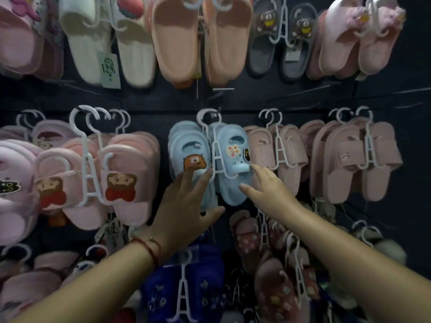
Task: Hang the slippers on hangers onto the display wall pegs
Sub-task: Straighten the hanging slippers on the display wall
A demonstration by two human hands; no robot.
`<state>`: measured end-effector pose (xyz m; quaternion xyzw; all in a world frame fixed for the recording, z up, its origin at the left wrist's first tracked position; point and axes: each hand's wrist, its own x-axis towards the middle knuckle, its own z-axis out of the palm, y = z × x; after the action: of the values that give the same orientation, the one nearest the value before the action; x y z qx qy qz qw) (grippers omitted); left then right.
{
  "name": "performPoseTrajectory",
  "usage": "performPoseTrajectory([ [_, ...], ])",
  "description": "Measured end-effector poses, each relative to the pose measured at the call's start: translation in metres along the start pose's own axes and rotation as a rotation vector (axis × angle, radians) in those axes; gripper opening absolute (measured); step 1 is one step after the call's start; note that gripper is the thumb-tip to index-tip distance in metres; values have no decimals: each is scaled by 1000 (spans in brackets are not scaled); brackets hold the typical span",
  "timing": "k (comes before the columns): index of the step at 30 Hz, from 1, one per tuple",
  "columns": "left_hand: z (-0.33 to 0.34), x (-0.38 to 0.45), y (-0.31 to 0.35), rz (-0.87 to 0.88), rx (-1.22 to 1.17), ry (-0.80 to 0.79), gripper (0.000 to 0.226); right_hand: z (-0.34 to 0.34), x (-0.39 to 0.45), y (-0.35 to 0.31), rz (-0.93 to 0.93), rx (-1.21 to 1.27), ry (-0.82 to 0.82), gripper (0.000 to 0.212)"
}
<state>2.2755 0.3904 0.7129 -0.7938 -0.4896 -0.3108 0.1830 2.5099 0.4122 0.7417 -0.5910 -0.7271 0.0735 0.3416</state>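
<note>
— Two hands are up at the dark display wall [149, 99], both reaching for the pair of pale blue rubber clog slippers [233, 159] on a white plastic hanger [215, 157]. Where exactly does that pair sit?

— In the middle row, its hook over a peg, between the pink bear-print slippers [121, 180] on one side and the plain dusty-pink slides [263, 148] on the other.

— And the left hand [186, 206]?

— Spread wide, fingers straight, fingertips against the lower part of the blue slipper with the brown bear charm [194, 162]; it grips nothing. A red string bracelet [151, 249] circles that wrist.

— The right hand [265, 185]?

— Also loose and extended, forefinger tip touching the outer edge of the other blue slipper, thumb pointing at its sole. No grasp there either.

— What hangs below?

— Dark blue clogs [205, 276] and maroon dotted ones [277, 290], on white hangers too.
</note>
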Motion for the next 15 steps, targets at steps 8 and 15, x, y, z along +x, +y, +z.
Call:
performPoseTrajectory([
  [8,-38,-37,13,-181,115,-379,93,-12,-51,-3,-28,-239,-72,76],
  [15,-72,-57,21,-209,306,-274,103,-40,-81,-4,-36,-244,-182,74],
])
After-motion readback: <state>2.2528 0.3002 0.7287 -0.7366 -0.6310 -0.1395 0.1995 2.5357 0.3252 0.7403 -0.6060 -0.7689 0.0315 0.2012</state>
